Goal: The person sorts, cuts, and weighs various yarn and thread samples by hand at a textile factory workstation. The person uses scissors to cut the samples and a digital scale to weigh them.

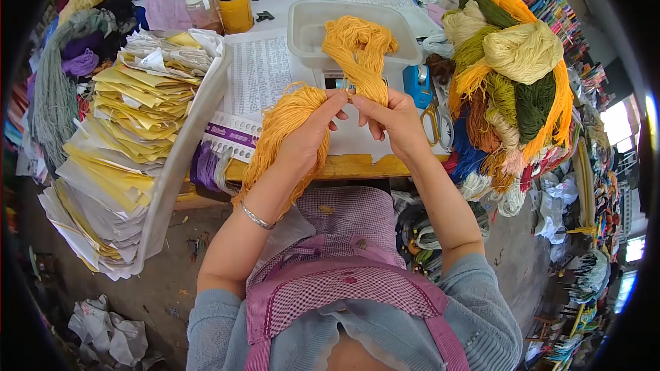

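Note:
A skein of orange-yellow thread (360,45) lies partly in a clear plastic box (302,51) and runs down to both hands. My left hand (320,120) pinches the thread near its fingertips, and a loose bundle of the same yellow thread (278,130) hangs beside and below it over the table edge. My right hand (392,118) is closed on the lower end of the skein, its fingertips almost touching those of the left. Whatever fine strand lies between the fingertips is too small to make out.
Stacked yellow and white paper packets (141,110) fill a long tray at left. Multicoloured skeins (515,82) are heaped at right. Near my right hand are a blue tape dispenser (417,85) and scissors (432,124). Printed sheets (258,72) lie behind a purple-and-white card (230,136).

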The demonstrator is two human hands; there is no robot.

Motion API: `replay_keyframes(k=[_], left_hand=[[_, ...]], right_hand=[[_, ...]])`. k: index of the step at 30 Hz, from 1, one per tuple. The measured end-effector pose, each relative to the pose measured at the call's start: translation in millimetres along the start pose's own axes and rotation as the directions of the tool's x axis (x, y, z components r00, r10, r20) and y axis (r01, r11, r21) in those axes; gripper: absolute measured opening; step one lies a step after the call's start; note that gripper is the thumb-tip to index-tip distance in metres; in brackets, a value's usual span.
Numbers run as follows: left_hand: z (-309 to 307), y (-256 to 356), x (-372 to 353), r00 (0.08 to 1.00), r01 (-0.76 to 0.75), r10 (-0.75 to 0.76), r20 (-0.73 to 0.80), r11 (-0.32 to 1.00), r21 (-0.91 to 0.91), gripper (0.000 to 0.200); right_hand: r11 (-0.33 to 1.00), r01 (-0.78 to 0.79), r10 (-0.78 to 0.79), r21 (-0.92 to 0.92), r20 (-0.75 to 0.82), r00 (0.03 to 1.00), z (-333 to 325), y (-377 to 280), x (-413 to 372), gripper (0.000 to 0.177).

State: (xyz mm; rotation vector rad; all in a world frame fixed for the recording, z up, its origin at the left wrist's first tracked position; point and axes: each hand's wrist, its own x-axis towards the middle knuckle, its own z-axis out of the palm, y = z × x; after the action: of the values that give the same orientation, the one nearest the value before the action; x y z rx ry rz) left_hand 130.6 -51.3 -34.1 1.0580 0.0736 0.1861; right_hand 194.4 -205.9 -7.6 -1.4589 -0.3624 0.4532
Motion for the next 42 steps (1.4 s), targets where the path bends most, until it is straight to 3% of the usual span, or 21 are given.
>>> replay_keyframes(k=[22,25,27,31,33,34,36,38,39,40,42], left_hand=[[-1,-5,-2,0.999,-0.052,0.052,-0.007,0.997,0.054,0.024],[0,-6,-2,0.994,-0.088,0.09,-0.067,0.995,0.044,0.023],[2,1,-6,0.991,-0.131,0.131,-0.01,0.991,-0.041,0.021],[-7,15,-20,0.979,-0.199,0.202,0.013,0.972,-0.125,0.016],[-20,35,-52,0.993,-0.077,0.104,0.052,0.922,-0.38,0.013],[-41,36,-64,0.953,-0.053,0.185,0.239,0.88,-0.472,0.009],[-77,50,-117,0.944,-0.042,0.198,0.264,0.866,-0.499,0.007],[-79,84,-161,0.925,-0.206,0.299,0.234,0.913,-0.352,0.023],[-90,98,-183,0.888,-0.227,0.356,0.292,0.89,-0.396,0.024],[-104,108,-214,0.913,-0.322,0.387,0.13,0.878,-0.354,0.024],[-125,134,-268,0.831,-0.516,0.555,-0.021,0.758,-0.399,0.027]], right_hand=[[0.997,0.041,-0.042,0.066,0.009,0.999,4,7,0,0.016],[0.985,0.013,-0.014,0.172,0.005,1.0,9,4,0,0.015],[0.942,-0.056,0.06,0.331,-0.003,0.998,10,2,4,0.017],[0.882,-0.101,0.09,0.46,0.045,0.995,-7,-15,20,0.019],[0.898,-0.136,0.084,0.419,0.141,0.986,-44,-23,46,0.02],[0.953,-0.068,0.037,0.294,0.111,0.993,-48,-41,53,0.022],[0.998,-0.006,0.0,0.064,0.091,0.996,-70,-69,80,0.026],[0.982,0.069,-0.067,-0.178,0.018,0.998,-86,-90,110,0.028],[0.938,0.132,-0.156,-0.321,-0.051,0.986,-87,-102,119,0.029],[0.902,0.163,-0.204,-0.399,-0.062,0.977,-93,-111,131,0.03],[0.833,0.136,-0.232,-0.536,-0.116,0.966,-113,-123,162,0.031]])
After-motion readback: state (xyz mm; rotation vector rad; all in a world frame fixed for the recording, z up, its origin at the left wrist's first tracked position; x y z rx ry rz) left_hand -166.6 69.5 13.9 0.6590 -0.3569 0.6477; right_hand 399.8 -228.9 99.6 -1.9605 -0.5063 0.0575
